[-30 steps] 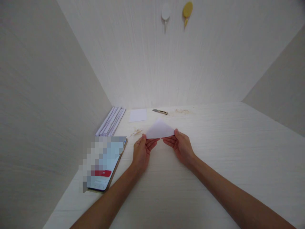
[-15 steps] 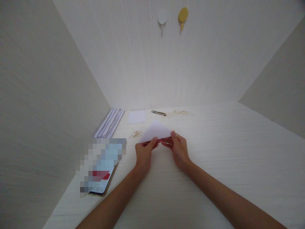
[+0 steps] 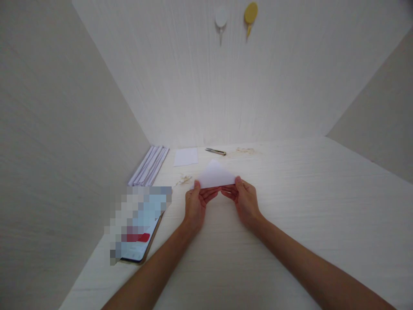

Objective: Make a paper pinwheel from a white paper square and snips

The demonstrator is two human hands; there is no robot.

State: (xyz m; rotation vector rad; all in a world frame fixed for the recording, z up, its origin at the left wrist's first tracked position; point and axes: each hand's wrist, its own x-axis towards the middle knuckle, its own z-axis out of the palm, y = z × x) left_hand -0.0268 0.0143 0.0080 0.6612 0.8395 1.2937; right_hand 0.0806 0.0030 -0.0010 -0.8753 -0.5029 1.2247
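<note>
A white sheet of paper folded into a triangle (image 3: 215, 175) is held just above the pale wood-grain desk surface (image 3: 290, 224), near its middle and in front of the person. The paper's lower left corner is pinched between thumb and fingers of the left hand (image 3: 196, 204), and its lower right corner is pinched in the same way by the right hand (image 3: 245, 201); both hands are closed on the paper, palms turned partly upward, with the triangle's apex pointing away toward the back wall. No container is seen on the desk. To the left, a smartphone with a blurred screen (image 3: 138, 224) lies flat near the side wall. Behind it, a stack of white paper strips (image 3: 149, 165) is laid along the left wall, and a small flat white rectangular sheet (image 3: 186, 156) rests just beside that stack. A small pair of metal thread snips (image 3: 215, 151) lies near the back edge, well apart from the hands. Faint brownish marks (image 3: 184, 180) are visible on the surface. On the pale back wall, a white round hook (image 3: 221, 18) and a yellow oval hook (image 3: 250, 13) are mounted side by side.
</note>
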